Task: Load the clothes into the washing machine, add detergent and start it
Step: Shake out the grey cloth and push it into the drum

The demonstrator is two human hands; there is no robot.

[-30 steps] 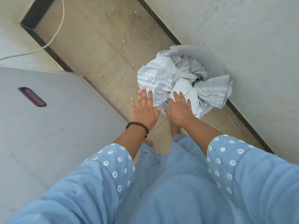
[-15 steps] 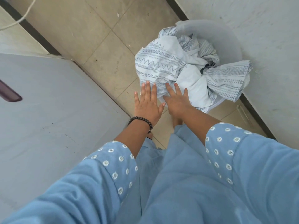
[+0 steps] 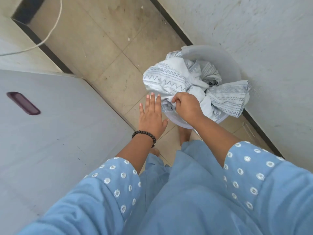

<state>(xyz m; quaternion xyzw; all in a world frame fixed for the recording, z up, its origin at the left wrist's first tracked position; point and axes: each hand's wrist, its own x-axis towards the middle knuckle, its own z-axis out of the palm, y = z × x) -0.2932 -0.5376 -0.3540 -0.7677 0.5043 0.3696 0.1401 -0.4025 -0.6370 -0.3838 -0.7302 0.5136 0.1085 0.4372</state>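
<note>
A white bucket [image 3: 220,53] stands on the floor against the right wall, heaped with white cloth [image 3: 171,78] printed with blue zigzags and dots. My right hand [image 3: 188,106] is closed on a fold of that cloth at the bucket's near rim. Just left of the bucket, my left hand [image 3: 151,116], wearing a dark bead bracelet, is flat with fingers spread and holds nothing. The washing machine's grey closed lid [image 3: 55,126] fills the left side, with a dark recessed handle [image 3: 23,103] near its left edge.
Beige floor tiles [image 3: 108,53] run between the machine and the white wall [image 3: 262,48] on the right. A white cord [image 3: 50,33] trails along the upper left. My bare feet stand below the bucket, partly hidden by my blue clothing.
My right hand went from flat over the cloth to pinching a fold of it. My left hand stayed open beside the bucket. The view shifted.
</note>
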